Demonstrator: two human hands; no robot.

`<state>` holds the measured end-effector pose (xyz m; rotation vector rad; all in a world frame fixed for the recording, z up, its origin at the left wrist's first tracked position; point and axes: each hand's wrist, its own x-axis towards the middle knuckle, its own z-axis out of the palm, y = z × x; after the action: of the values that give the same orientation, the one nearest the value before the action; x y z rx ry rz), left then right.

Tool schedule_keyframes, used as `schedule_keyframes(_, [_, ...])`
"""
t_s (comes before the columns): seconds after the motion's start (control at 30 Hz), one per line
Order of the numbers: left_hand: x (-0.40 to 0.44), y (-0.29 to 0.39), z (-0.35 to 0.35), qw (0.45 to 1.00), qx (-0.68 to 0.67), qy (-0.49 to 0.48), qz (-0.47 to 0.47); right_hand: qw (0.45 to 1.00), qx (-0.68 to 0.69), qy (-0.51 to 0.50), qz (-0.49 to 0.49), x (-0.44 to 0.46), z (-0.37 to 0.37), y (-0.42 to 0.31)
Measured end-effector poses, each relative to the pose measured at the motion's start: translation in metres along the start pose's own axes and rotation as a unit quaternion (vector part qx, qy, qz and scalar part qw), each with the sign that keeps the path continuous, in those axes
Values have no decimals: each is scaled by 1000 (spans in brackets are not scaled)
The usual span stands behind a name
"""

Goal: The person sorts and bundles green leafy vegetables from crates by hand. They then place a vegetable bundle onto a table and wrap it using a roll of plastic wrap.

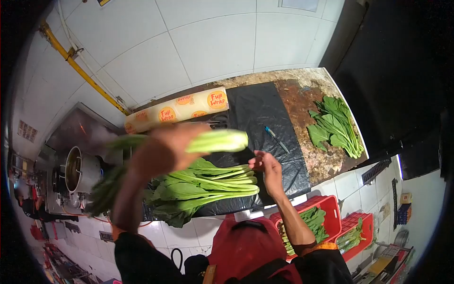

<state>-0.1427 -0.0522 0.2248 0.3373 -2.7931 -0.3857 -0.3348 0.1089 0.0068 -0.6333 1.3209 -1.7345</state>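
My left hand, smeared by motion, is wrapped around a bunch of leafy greens, its pale stem base pointing right and its leaves trailing left. Beneath it, more leafy greens lie on black plastic sheeting, stems to the right and leaves to the left. Just right of those stem ends is my right hand, its fingers curled and pressed together. Whatever they may hold is too small or hidden to make out. A blue-capped pen rests on the sheeting beyond the right hand.
A Fuji Wrap roll lies along the wall side. Another pile of greens sits at the table's right end. Red crates with greens stand on the floor below. At left, a large metal pot stands near the stove.
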Motion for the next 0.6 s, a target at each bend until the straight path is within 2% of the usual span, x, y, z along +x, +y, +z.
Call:
schedule_keyframes(0.03, [6,-8,31,983,24,-164,-80,997,60,-13,38,-1,-5,-3])
schedule_keyframes(0.07, [4,-14,68,979,-25,-181,-92,990,119,-26,76,-2,-9,-6])
schedule_keyframes(0.1, [3,-24,103,956,-35,-268,-115,991,99,-40,86,-1,-14,-1])
schedule_keyframes(0.13, [-4,-30,133,950,-14,-291,-108,991,78,-53,98,-2,-19,9])
schedule_keyframes(0.2, [-16,-37,168,949,-69,-286,-115,996,-62,-26,60,-7,-21,24])
schedule_keyframes(0.27, [-20,-32,174,955,-84,-261,-115,993,-113,18,18,-14,-23,32])
schedule_keyframes(0.3, [-19,-29,173,949,-28,-294,-109,984,-168,40,-41,-18,-20,34])
schedule_keyframes(0.33, [-25,-25,179,949,-28,-295,-106,964,-243,22,-106,-21,-17,25])
schedule_keyframes(0.4, [-38,-17,192,967,-80,-200,-139,959,-228,-11,-170,-26,-6,28])
schedule_keyframes(0.43, [-40,-16,193,966,-59,-216,-128,949,-257,-63,-171,-28,-5,30])
schedule_keyframes(0.47, [-45,-14,193,966,-57,-216,-126,949,-255,-61,-172,-29,-1,30])
schedule_keyframes(0.53, [-41,11,171,973,85,-207,-47,933,-301,11,-196,-30,9,28])
schedule_keyframes(0.57, [-46,13,185,983,38,-169,-65,946,-277,24,-168,-25,8,31])
schedule_keyframes(0.6, [-44,11,189,982,37,-175,-54,957,-251,40,-137,-18,7,33])
